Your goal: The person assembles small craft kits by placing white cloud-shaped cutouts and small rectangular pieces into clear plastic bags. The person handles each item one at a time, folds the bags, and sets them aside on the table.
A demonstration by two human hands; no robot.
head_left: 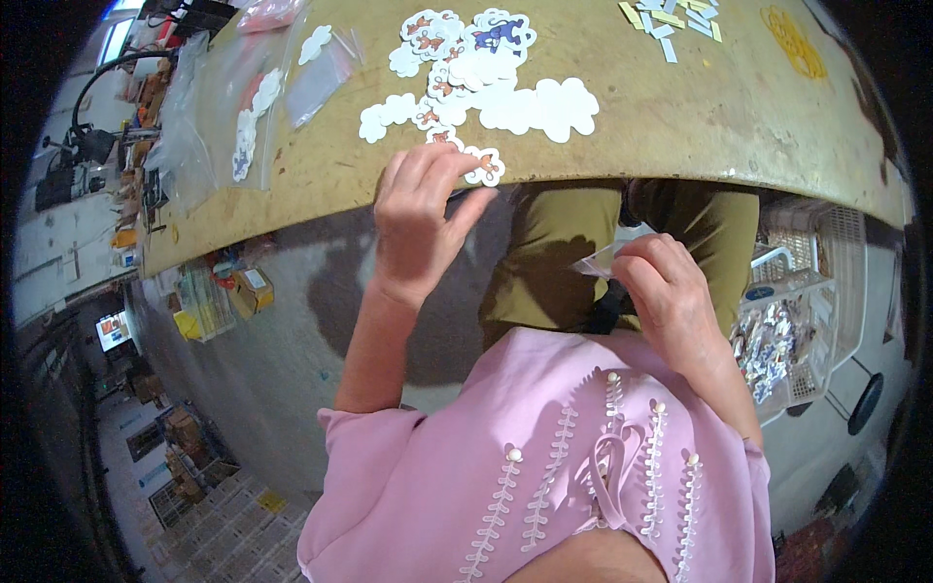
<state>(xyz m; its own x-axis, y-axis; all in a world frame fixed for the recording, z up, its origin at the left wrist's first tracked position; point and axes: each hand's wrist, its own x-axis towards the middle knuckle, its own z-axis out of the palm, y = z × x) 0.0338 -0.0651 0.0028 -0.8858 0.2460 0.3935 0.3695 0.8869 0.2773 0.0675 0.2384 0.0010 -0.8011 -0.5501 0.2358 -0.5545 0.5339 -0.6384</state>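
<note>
Over the table's front edge, my left hand [418,219] has its thumb and curved fingers apart. Its index fingertip is on or just above a small white-bordered cutout with an orange-brown figure [485,167]; contact is hard to judge. The cutout lies right at the edge. Lower down, above my lap, my right hand [661,277] pinches a small clear plastic bag [595,262], partly hidden by the fingers. Beyond my left hand lies a loose pile of cutouts [432,39], some orange-brown, one dark blue, and several blank white cloud-shaped pieces [564,109].
At the table's left lie clear plastic bags [321,83] and a strip of cutouts [255,126]. Small white and yellow strips [671,17] and yellow bands [795,41] are at the far right. Beside my right leg, a light plastic basket [841,282] stands by a container of small filled packets [773,340].
</note>
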